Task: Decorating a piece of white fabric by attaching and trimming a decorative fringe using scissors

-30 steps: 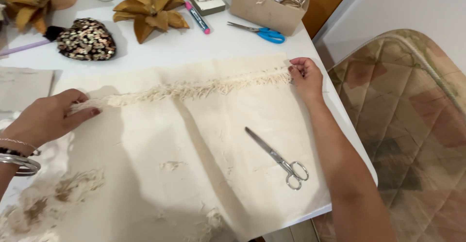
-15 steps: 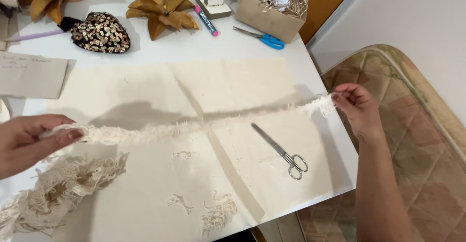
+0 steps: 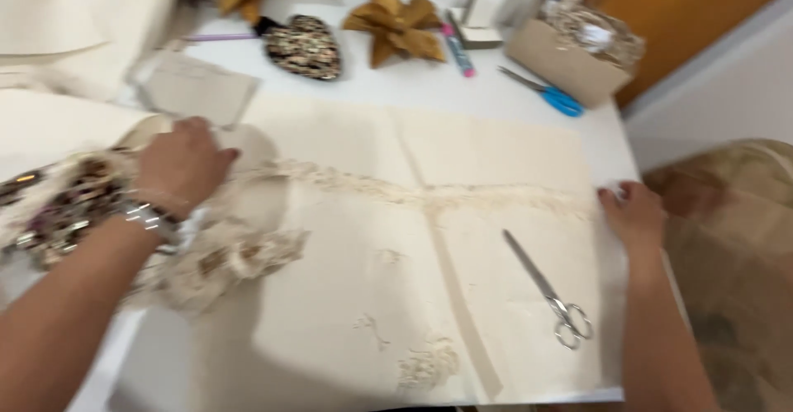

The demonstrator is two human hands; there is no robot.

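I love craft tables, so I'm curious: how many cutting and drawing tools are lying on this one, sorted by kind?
Metal scissors: 1
Blue-handled scissors: 1
Pink marker: 1
Total: 3

All three lie untouched. The left hand and the right hand each press one end of the cream fringe strip on the cloth.

Home craft table [image 3: 429,98], steel scissors [image 3: 547,290], blue scissors [image 3: 545,94], marker [image 3: 457,49], supply box [image 3: 570,53] (upholstered chair [image 3: 727,255] alongside)

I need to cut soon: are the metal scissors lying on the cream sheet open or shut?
Shut. The metal scissors lie flat on the cream sheet, blades together in one line, touched by neither hand.
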